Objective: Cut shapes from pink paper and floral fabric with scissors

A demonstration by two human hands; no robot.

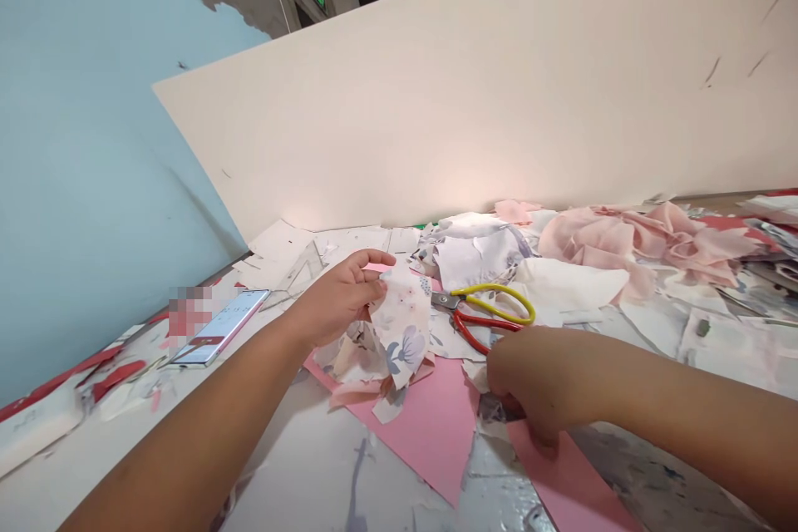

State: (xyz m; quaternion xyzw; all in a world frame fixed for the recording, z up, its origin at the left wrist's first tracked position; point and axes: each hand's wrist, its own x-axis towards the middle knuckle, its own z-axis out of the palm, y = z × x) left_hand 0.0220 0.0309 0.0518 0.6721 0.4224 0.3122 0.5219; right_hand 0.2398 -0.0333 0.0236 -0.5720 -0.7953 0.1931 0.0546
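Observation:
My left hand point(340, 299) is closed in a pinch on a small piece of floral printed fabric point(402, 331), held just above the table. More floral scraps point(355, 362) lie under it. My right hand point(539, 386) rests knuckles-up on the table, fingers curled down onto a scrap at the edge of a pink paper sheet point(430, 424); what it grips is hidden. Scissors with one yellow and one red handle point(486, 312) lie between the two hands, untouched.
A phone point(221, 326) lies at the left beside a clear ruler triangle point(302, 270). Pink fabric point(648, 241) and white cut pieces point(480, 253) are heaped at the back right. A tall cream board point(499, 100) stands behind the table; a blue wall is on the left.

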